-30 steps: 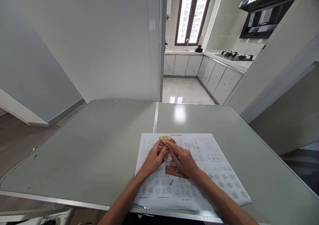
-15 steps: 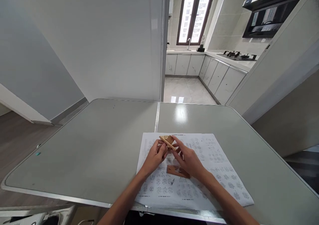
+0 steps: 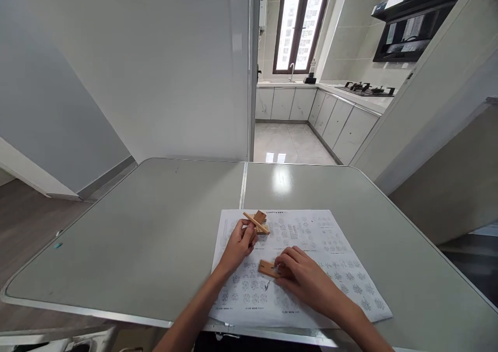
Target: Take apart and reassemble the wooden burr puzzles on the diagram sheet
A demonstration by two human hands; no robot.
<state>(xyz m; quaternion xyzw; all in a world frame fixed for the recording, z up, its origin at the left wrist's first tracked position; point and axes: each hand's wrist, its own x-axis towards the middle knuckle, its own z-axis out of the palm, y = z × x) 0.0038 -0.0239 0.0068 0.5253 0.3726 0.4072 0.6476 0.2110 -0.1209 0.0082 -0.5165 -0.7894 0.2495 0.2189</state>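
Observation:
My left hand point(image 3: 240, 243) is closed around a small assembly of wooden pieces point(image 3: 260, 218), held above the upper left of a printed sheet. A thin light-wood strip point(image 3: 252, 221) crosses the assembly at a slant, with a darker brown block behind it. Lower down, a flat reddish-brown wooden piece point(image 3: 266, 268) with a small dark slot lies on the paper. Over its right end, my right hand point(image 3: 301, 276) has its fingers curled together. Those fingers hide that end of the piece, and I cannot make out what is between them.
The printed sheet point(image 3: 346, 302), covered with rows of small figures, lies on a grey-green table point(image 3: 155, 238) with a metal rim. A tiny teal bit point(image 3: 58, 245) is near the left edge. Beyond a doorway are kitchen cabinets point(image 3: 338, 116) and a gas hob point(image 3: 368, 89).
My right hand has let go of the wooden assembly and moved down to the flat brown piece. My left hand keeps hold of the assembly. The view has shifted slightly.

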